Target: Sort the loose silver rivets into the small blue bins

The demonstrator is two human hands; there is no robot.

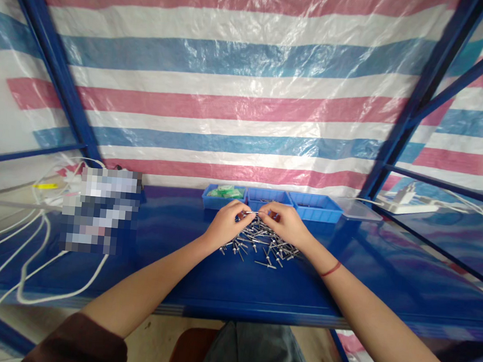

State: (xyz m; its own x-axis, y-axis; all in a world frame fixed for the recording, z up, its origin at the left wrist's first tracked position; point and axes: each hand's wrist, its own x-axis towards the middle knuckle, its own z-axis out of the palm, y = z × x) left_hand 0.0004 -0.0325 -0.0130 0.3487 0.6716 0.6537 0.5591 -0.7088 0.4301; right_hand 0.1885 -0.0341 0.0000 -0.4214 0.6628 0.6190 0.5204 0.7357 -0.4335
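Between my two hands a thin metal blind rivet (254, 212) lies roughly level, just above the pile. My left hand (228, 225) pinches its left end between thumb and forefinger. The fingertips of my right hand (283, 223) are closed on the other end. Below and between the hands spreads a loose pile of silver blind rivets (257, 240), with pins pointing every way; the hands cover part of it. Behind them stands a row of blue plastic bins: the left bin (211, 202) holds green packets, the middle bin (269, 194) is partly hidden by my hands, and the right bin (314, 214) adjoins it.
A clear plastic lid (359, 210) lies right of the bins, near a white power strip (409, 202). White cables (61, 303) loop over the left side of the blue table (165, 278), beside a blurred-out patch. Blue metal posts (415, 100) frame a striped plastic sheet (231, 109).
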